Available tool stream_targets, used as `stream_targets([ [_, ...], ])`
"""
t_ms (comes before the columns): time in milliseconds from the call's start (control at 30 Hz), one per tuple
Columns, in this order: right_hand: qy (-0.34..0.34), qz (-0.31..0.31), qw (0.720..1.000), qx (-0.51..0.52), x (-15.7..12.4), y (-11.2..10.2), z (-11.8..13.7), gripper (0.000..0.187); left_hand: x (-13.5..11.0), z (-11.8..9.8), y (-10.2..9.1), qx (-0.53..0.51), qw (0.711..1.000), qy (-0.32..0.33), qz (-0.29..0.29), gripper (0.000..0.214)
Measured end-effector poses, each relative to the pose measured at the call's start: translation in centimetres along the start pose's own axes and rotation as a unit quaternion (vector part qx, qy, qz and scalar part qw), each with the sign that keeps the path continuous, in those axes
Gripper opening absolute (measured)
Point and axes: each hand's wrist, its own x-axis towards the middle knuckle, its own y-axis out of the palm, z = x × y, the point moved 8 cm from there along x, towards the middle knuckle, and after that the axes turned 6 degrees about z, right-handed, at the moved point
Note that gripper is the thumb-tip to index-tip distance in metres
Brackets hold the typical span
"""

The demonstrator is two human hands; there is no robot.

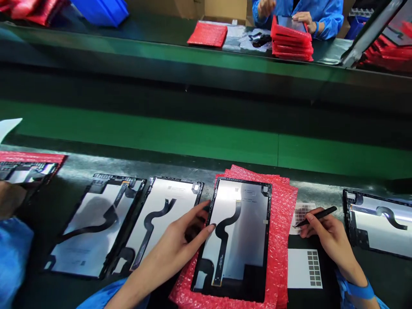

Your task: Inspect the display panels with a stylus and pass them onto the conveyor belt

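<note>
While our left hand [185, 240] lies with its fingers [201, 234] loosely stretched and a little spread, clasping nothing, two fingertips rest on the left edge of the display panel [240, 257]. That panel lies back-side up in the near middle of the bench, a black flex cable [225, 229] snaking down its silver back. Our right hand [330, 236], to the right of it, has its fingers [313, 219] pinched around a slim black tool [322, 212] (tweezers or a stylus, we cannot tell which), held like a pen. Its tip is down on a small sticker sheet [302, 210] printed with a grid of grey squares. A second sheet [304, 268] of the same kind lies nearer to us.

Under the display panel sits a stack of red bubble wrap [283, 223], its edges showing around it. To the left lie a neighbouring panel [161, 223] and, beyond that, an outer panel [96, 227]; a right-hand panel [380, 223] lies well to the right. At the left edge another person's hand [9, 197] shows above a blue sleeve [13, 253]. Farther off runs a green conveyor belt [161, 133], and across it a co-worker [322, 13] in blue touches a pile of red bags [291, 40].
</note>
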Motion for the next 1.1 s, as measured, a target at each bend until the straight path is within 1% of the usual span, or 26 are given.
stream_targets([
  [67, -0.002, -0.021, 0.999, 0.027, -0.2, -0.5, 0.4, 0.040, 0.2, 0.5, 0.9, -0.035, 0.999, 0.002, 0.018, 0.062],
  [133, -0.015, -0.061, 0.996, 0.060, -0.7, -1.1, 1.2, 0.038, 0.3, 0.9, 1.5, -0.066, 0.997, 0.014, 0.030, 0.059],
  [200, -0.033, -0.093, 0.991, 0.089, -1.5, -0.9, 2.5, 0.034, 0.2, 1.2, 2.1, -0.097, 0.994, 0.036, 0.044, 0.057],
  [233, -0.041, -0.100, 0.989, 0.099, -1.9, -0.3, 3.3, 0.032, 0.1, 1.2, 2.3, -0.110, 0.991, 0.046, 0.054, 0.056],
  [300, -0.054, -0.101, 0.988, 0.100, -2.4, 1.9, 5.3, 0.027, 0.0, 1.2, 2.8, -0.123, 0.987, 0.065, 0.075, 0.055],
  [367, -0.061, -0.084, 0.991, 0.078, -2.4, 5.0, 7.2, 0.025, -0.1, 0.8, 2.9, -0.116, 0.986, 0.085, 0.080, 0.054],
  [467, -0.068, -0.041, 0.997, 0.019, -1.6, 10.8, 9.6, 0.026, -0.1, 0.0, 2.1, -0.089, 0.989, 0.112, 0.043, 0.045],
  [533, -0.066, -0.019, 0.998, -0.012, -0.6, 14.3, 10.4, 0.027, 0.0, -0.4, 1.5, -0.096, 0.988, 0.118, 0.021, 0.036],
  [567, -0.065, -0.018, 0.998, -0.020, -0.1, 15.6, 10.6, 0.028, 0.0, -0.5, 1.4, -0.109, 0.987, 0.120, 0.017, 0.032],
  [633, -0.066, -0.033, 0.997, -0.030, 0.8, 17.2, 10.8, 0.032, 0.1, -0.6, 1.3, -0.143, 0.982, 0.122, 0.018, 0.029],
  [700, -0.068, -0.046, 0.996, -0.041, 1.7, 18.0, 10.8, 0.036, 0.3, -0.5, 1.3, -0.174, 0.977, 0.123, 0.023, 0.027],
  [833, -0.048, -0.025, 0.997, -0.054, 2.9, 18.7, 10.2, 0.040, 0.7, -0.3, 1.7, -0.224, 0.968, 0.108, 0.038, 0.026],
  [933, -0.034, -0.017, 0.998, -0.056, 3.1, 18.7, 9.8, 0.037, 0.8, -0.1, 1.8, -0.242, 0.965, 0.094, 0.045, 0.025],
  [1100, -0.039, -0.011, 0.996, -0.077, 3.1, 18.7, 9.4, 0.032, 0.7, -0.2, 1.7, -0.262, 0.959, 0.087, 0.060, 0.022],
])
